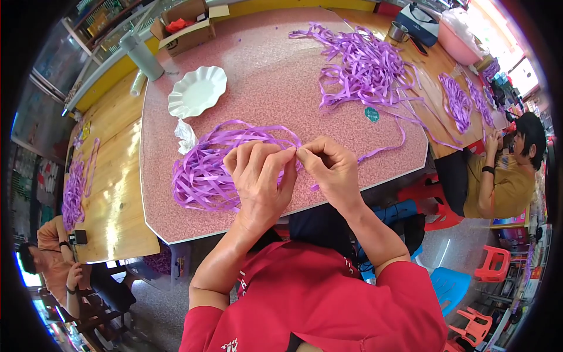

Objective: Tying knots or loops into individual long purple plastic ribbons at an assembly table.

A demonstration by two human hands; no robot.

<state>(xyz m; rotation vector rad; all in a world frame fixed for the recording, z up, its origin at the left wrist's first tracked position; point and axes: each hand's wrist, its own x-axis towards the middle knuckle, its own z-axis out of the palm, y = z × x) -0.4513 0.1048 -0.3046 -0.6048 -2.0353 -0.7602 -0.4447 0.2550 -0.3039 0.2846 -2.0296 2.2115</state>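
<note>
Both hands meet above the near edge of the pink speckled table (252, 64), fingertips pinched close together. My left hand (260, 173) and my right hand (329, 167) grip a purple ribbon between them; the exact spot is mostly covered by fingers. Under and beside my left hand lies a loose heap of purple ribbon (202, 173), with loops curving up toward the pinch. From my right hand a purple strand (384, 149) trails off right toward a larger tangled ribbon pile (366, 67) at the far right.
Left of the middle stand a white scalloped dish (198, 92), a crumpled tissue (186, 136), a pale green bottle (142, 56) and an open cardboard box (186, 29). Two other people sit at the far left and right, near more purple ribbon bundles (454, 102). A metal cup (398, 31) stands at the back right.
</note>
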